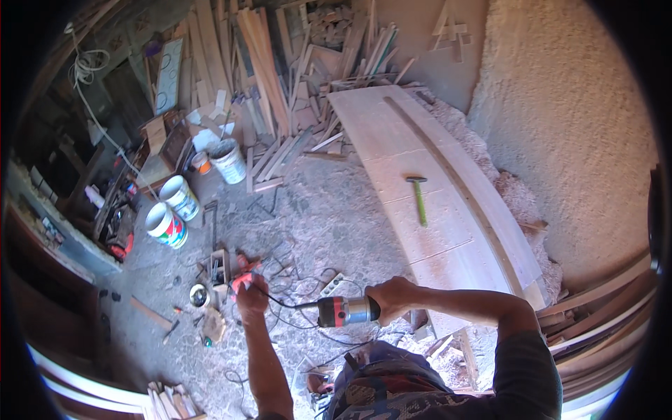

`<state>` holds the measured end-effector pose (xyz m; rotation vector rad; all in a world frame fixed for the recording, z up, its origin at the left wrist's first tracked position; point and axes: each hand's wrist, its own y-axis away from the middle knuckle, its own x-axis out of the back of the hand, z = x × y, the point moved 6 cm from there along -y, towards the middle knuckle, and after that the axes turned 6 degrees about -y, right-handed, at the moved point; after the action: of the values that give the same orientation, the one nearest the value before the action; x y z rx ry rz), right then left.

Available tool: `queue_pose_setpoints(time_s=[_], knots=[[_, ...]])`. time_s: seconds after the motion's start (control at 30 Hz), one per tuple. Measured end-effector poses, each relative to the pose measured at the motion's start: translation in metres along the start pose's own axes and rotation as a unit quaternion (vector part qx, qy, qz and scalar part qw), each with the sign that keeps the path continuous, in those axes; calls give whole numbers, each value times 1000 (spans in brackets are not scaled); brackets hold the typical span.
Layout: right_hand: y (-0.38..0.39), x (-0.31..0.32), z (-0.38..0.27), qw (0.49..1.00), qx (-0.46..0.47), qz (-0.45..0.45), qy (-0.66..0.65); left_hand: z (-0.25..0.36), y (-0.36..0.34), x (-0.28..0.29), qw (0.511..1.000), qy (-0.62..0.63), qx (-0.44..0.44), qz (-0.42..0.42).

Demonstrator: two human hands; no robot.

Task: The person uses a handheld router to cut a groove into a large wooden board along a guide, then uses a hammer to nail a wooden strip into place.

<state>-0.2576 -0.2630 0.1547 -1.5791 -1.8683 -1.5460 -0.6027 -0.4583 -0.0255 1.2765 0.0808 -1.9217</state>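
Note:
My right hand (392,299) is closed round the end of a corded power tool that looks like a trim router (343,311), black with a red band and a silver cylindrical body. It is held sideways in front of my torso. A black cord (280,302) runs from its other end toward my left hand (252,295). That hand is closed, and a red tool part (243,281) shows at its fingers. Whether it grips this part or the cord is hard to see. To the right lies a long wooden panel (378,143) with a green-handled hammer (420,201) on it.
A long wooden strip (448,168) lies along the panel. A power strip (332,283) and tangled cords are on the dusty floor. Buckets (180,198) stand at left, near stacked boards (262,70) at the back. More planks (602,315) lie at right, below a rough wall (567,126).

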Motion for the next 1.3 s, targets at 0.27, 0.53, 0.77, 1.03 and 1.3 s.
queue_pose_setpoints(time_s=[0.27, 0.53, 0.77, 1.03, 1.3], knots=[[-145, -18, 26, 960, -1, -63, -272, 84, -17, 64, 899, -400, -16, 178], [-311, -86, 121, 695, -159, -77, -697, -148, 121, 239, 803, -424, 190, 373], [-403, -199, 188, 492, -239, 37, -836, -249, 261, 280, 761, -305, 303, 485], [-463, -348, 121, 411, -331, 50, -848, -321, 193, 269, 724, -534, 315, 301], [-571, -561, 1, 287, -369, -44, -883, -274, 117, 264, 615, -626, 364, 312]])
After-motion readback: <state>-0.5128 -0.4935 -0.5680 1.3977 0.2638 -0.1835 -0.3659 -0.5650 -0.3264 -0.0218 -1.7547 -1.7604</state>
